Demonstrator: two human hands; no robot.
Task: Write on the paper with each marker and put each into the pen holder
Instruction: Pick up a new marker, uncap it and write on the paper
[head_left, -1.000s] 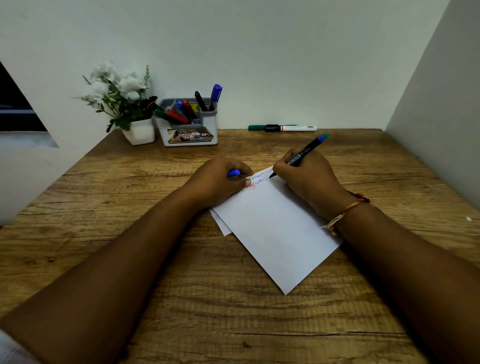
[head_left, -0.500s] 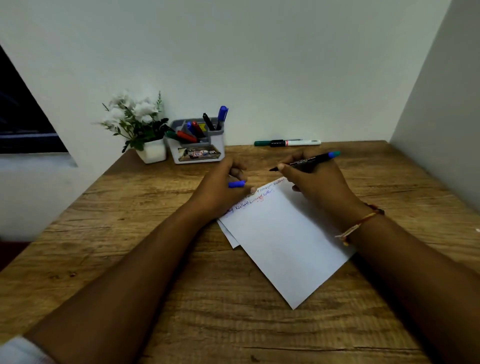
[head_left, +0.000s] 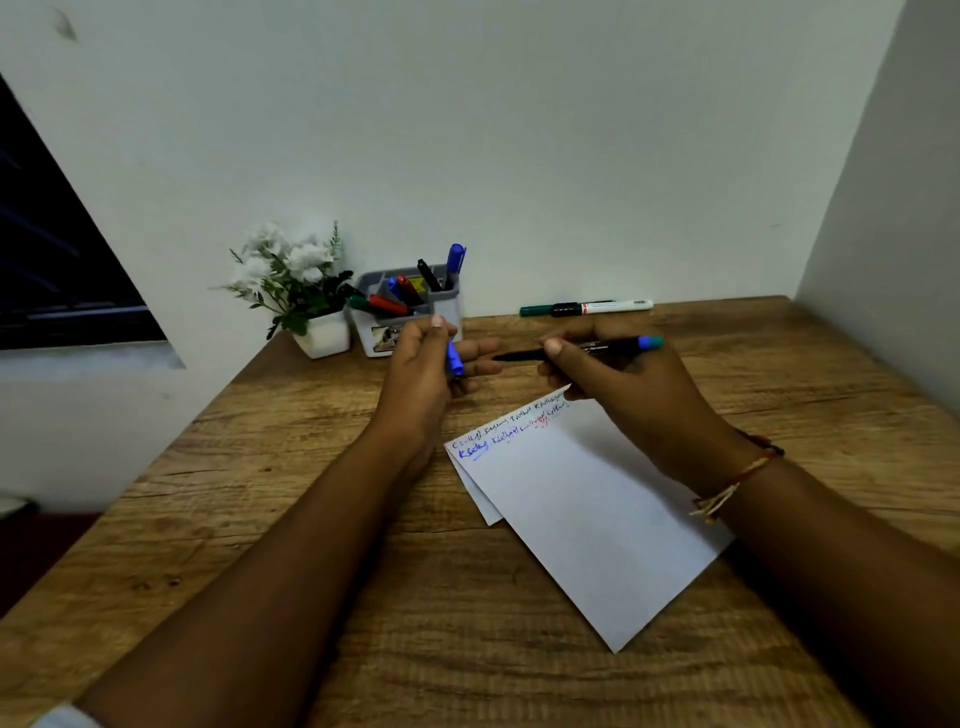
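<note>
Right grip (head_left: 623, 395) is pinching the marker (head_left: 597, 347) between thumb and curled fingers. I am holding it level above the bench (head_left: 260, 519), thin black tip pointing left and blue-green end pointing right. My left grip (head_left: 421, 374) is curling thumb and forefinger round the blue cap (head_left: 455, 358), with the other fingers stretching toward the tip. Cap and tip are sitting near each other but apart. Both grips are hanging just beyond the far corner of the paper (head_left: 597, 509). It is lying skewed on the bench under my right wrist, carrying lines of coloured writing along its far edge, with a second sheet peeking out beneath. Farther back, the holder (head_left: 449, 306) is standing at the wall, carrying several markers. A plant (head_left: 301, 280) is sitting just left of it, and a white marker (head_left: 615, 306) is lying to its right.
</note>
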